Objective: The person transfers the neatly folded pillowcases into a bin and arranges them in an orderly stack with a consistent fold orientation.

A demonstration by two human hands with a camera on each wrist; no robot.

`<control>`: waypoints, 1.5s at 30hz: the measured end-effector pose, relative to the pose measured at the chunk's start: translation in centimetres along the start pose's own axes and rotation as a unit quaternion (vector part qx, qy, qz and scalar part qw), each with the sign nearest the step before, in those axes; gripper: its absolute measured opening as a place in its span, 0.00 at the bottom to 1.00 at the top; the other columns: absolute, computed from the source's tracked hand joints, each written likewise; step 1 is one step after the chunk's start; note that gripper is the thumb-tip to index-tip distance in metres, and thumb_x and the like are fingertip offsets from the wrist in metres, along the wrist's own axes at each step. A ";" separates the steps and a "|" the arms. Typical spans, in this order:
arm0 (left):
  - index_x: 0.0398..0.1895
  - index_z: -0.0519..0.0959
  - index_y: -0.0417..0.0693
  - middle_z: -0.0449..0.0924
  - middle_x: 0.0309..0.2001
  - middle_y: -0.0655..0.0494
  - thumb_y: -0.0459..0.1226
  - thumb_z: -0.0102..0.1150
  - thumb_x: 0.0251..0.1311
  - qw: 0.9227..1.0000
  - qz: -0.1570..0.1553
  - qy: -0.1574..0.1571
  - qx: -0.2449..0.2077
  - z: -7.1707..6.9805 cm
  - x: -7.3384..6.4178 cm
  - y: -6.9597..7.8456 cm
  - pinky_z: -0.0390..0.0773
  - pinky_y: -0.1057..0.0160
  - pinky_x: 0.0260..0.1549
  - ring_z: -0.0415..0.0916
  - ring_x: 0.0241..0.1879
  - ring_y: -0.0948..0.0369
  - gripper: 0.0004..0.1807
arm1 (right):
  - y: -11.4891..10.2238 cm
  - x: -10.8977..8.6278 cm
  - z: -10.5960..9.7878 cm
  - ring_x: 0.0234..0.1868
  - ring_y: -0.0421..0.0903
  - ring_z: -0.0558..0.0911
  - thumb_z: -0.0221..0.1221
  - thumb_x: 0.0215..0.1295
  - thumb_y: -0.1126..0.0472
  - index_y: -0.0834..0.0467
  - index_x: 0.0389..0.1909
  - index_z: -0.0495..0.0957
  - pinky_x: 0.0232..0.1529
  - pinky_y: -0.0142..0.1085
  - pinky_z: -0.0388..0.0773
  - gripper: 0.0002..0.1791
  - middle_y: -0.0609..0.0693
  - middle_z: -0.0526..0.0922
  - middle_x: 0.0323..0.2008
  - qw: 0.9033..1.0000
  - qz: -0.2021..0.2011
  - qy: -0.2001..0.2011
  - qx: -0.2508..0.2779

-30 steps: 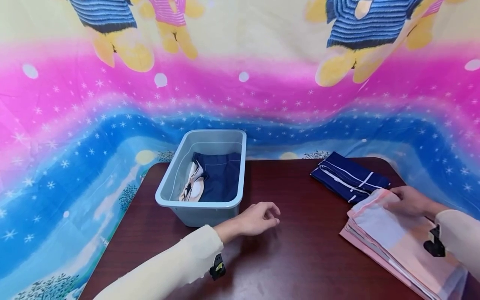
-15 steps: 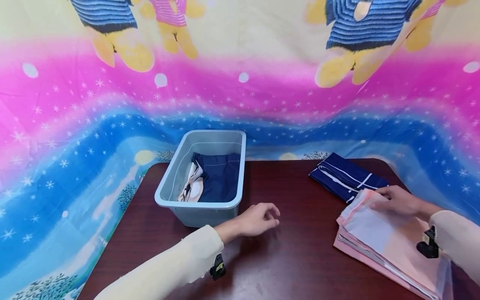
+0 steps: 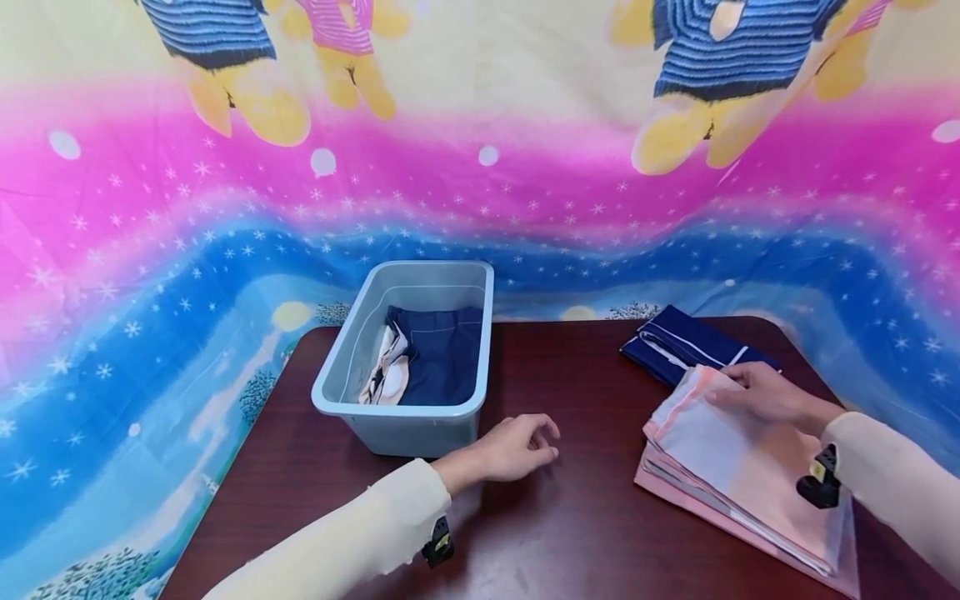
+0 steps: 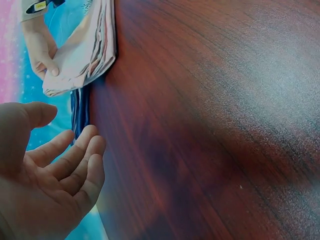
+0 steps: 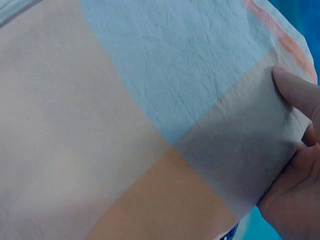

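My right hand [image 3: 765, 393] grips the far edge of a folded pink, white and peach cloth [image 3: 750, 475], with the thumb on top and the fingers curled beneath. In the right wrist view the thumb lies flat on the checked cloth [image 5: 150, 125]. My left hand [image 3: 513, 447] hovers over the table, just right of a grey-blue plastic bin [image 3: 412, 410]; its fingers are loosely bent and hold nothing, as the left wrist view of the hand [image 4: 55, 175] also shows. Behind the pink cloth lies a folded navy cloth [image 3: 690, 342] with white lines, partly covered by it.
Inside the bin are a navy cloth [image 3: 446, 354] and a crumpled peach and black patterned cloth [image 3: 386, 375]. The dark red-brown wooden table [image 3: 577, 517] carries everything. A printed curtain [image 3: 525, 208] hangs along its back and sides.
My right hand has brought the folded pink cloth leftward across the right side of the table. The left hand and the bin have stayed nearly in place.
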State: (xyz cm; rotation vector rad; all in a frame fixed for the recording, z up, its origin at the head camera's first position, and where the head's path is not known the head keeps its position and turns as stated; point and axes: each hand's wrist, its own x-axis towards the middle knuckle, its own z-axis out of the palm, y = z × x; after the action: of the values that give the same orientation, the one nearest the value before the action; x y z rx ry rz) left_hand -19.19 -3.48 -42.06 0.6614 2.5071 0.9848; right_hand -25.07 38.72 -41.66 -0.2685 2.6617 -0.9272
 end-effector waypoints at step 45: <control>0.52 0.79 0.39 0.88 0.39 0.42 0.36 0.59 0.68 0.991 -0.014 0.012 -0.131 3.3 1.8 -0.4 0.74 0.69 0.29 0.86 0.36 0.48 0.13 | -5.1 5.8 2.7 0.62 0.59 0.71 0.44 0.81 0.46 0.71 0.71 0.60 0.59 0.49 0.73 0.34 0.69 0.66 0.66 0.981 0.091 0.017 0.171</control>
State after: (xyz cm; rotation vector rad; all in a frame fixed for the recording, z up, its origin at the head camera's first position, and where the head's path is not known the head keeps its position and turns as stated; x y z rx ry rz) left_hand -19.20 -0.97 -44.91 0.5336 2.3425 1.2897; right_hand -29.14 31.64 -41.77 0.0706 2.4480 -1.3093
